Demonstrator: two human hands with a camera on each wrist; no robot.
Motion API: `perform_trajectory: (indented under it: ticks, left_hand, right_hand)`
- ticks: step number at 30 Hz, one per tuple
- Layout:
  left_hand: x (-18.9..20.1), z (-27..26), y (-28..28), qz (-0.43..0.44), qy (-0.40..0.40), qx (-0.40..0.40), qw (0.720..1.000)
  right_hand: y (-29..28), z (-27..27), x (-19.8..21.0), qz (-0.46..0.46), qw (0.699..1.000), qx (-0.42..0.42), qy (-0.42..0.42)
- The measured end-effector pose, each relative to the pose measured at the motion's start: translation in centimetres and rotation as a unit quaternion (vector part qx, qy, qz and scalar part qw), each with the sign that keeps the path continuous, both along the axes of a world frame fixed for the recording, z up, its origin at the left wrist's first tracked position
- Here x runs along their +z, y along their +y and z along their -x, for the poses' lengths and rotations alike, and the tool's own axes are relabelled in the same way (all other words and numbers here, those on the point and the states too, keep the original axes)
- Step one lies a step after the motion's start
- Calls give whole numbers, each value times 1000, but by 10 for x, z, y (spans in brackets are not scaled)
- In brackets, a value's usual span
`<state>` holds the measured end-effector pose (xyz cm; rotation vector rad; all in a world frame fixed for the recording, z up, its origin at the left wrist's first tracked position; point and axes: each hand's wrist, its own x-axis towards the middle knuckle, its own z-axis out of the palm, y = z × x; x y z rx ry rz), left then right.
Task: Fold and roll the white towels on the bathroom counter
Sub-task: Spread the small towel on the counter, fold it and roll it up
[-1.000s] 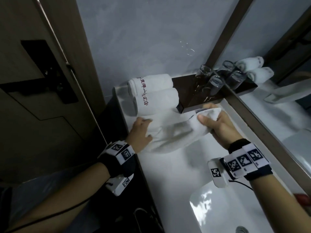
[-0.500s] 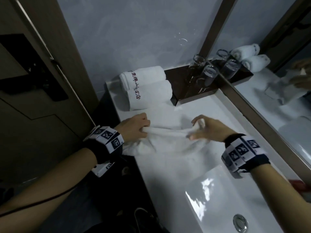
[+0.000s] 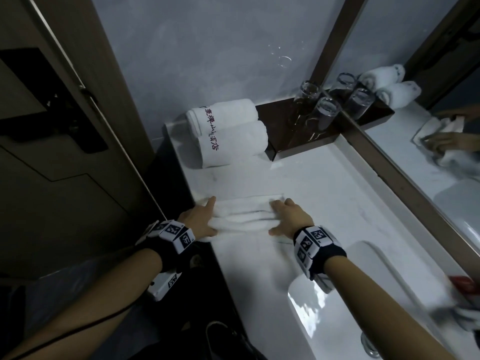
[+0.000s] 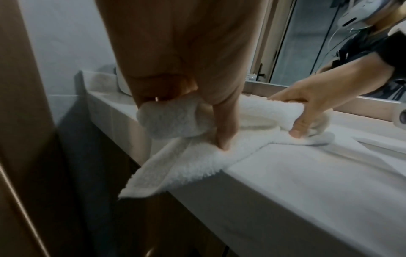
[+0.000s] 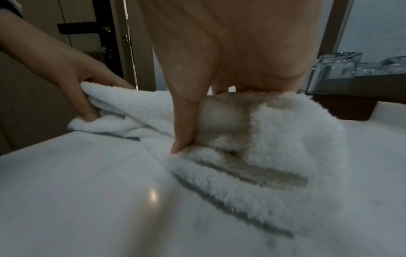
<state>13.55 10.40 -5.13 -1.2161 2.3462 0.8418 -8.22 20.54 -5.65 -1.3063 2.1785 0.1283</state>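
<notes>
A dark brown tray (image 3: 285, 141) sits at the back of the table against the mirror (image 3: 426, 141), and on it stand two clear drinking glasses (image 3: 324, 113) upside down — their doubles show in the reflection. To the right a white basin (image 3: 337, 320) is sunk into the top, with a metal drain (image 3: 370, 345) near its lower edge. On the left stands a wooden door (image 3: 65, 178) with a black handle plate (image 3: 52, 100) — and a red object (image 3: 465, 283), too blurred to identify, lies at the far right.
</notes>
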Motion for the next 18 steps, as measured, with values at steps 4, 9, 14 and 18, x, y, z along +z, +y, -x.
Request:
perform_trajectory:
  ticks: [4,9,14,18]
  left_hand:
    - [2,7,-1,17,-5,-10,1000]
    - [28,17,-17,78,152,70,983]
    - [43,9,-19,123,244,24,962]
    - [20,-14,-1,11,149,-52,987]
  right_hand:
    - [-5,-4,4,5,998,27,53]
    - [-17,7,32,200,976,-31,84]
    - [-7,29,51,346,933,-72,69]
    - [17,38,34,203,977,-42,55]
